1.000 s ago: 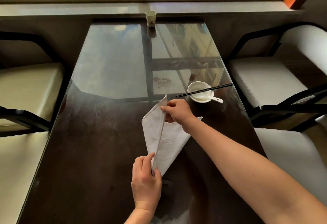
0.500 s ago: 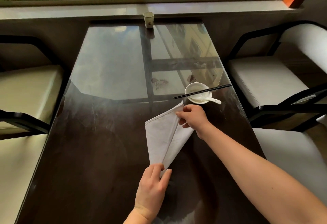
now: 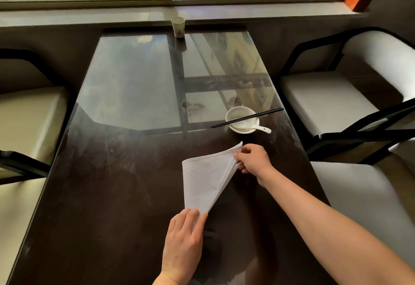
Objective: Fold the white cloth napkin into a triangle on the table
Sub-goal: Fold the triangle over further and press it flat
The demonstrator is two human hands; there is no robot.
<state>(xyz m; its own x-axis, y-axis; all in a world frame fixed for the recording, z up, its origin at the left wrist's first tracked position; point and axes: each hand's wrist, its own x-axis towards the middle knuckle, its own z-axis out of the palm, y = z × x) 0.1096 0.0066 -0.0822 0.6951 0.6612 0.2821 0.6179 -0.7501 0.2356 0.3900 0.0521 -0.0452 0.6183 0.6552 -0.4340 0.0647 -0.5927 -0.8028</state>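
At frame centre the napkin (image 3: pixel 205 183) lies folded on the table (image 3: pixel 101 194). The left hand (image 3: pixel 183 239) pins its near tip; the right hand (image 3: pixel 252 158) pinches the far corner. Next, probably, flattening the layers.

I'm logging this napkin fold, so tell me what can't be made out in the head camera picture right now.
- Near tip of the napkin: covered by the left hand.
- Far corner layers: the right hand pinches them, so alignment is unclear.
- Print on the paper cup: too small.
- Bowl contents: washed out; chopsticks and spoon lie across it.
- Table near edge: cut off by the frame.
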